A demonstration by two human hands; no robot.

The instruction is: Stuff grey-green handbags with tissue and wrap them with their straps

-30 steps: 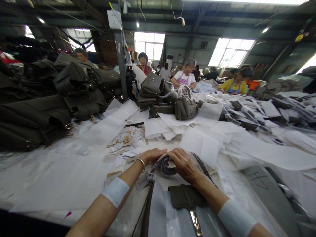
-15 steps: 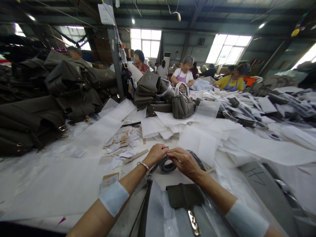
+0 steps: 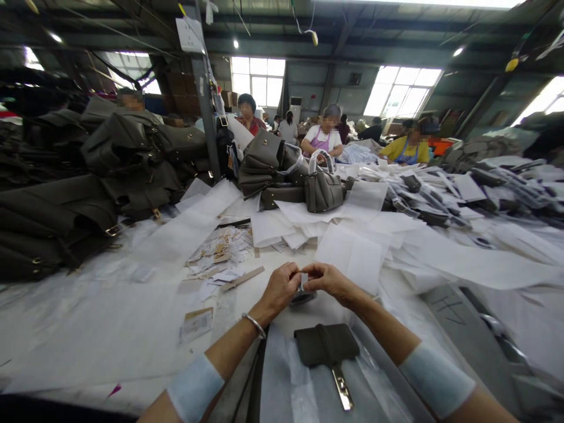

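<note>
My left hand (image 3: 281, 286), a metal bangle on its wrist, is closed on a coiled dark strap (image 3: 303, 297) that looks wrapped in clear film. Fingertips of my right hand (image 3: 326, 278) pinch at the top of the same coil, meeting the left fingers. A small pale strip (image 3: 304, 279) shows between the two hands. Most of the coil is hidden behind the fingers. Just below them, close to me, lies a handbag whose dark olive flap (image 3: 326, 345) carries a gold clasp (image 3: 342, 388); pale sheeting and clear plastic surround the flap.
Paper tags (image 3: 222, 249) lie in a heap left of my hands, near a brown strip (image 3: 243, 279). White sheets (image 3: 352, 252) spread beyond. Dark handbags (image 3: 53, 217) are piled at left; a small handbag (image 3: 325, 189) stands ahead. Several people work at the back.
The strap, a loose loop with a length trailing right before, is now a tighter coil in my hands. Both hands have tilted and drawn in around it.
</note>
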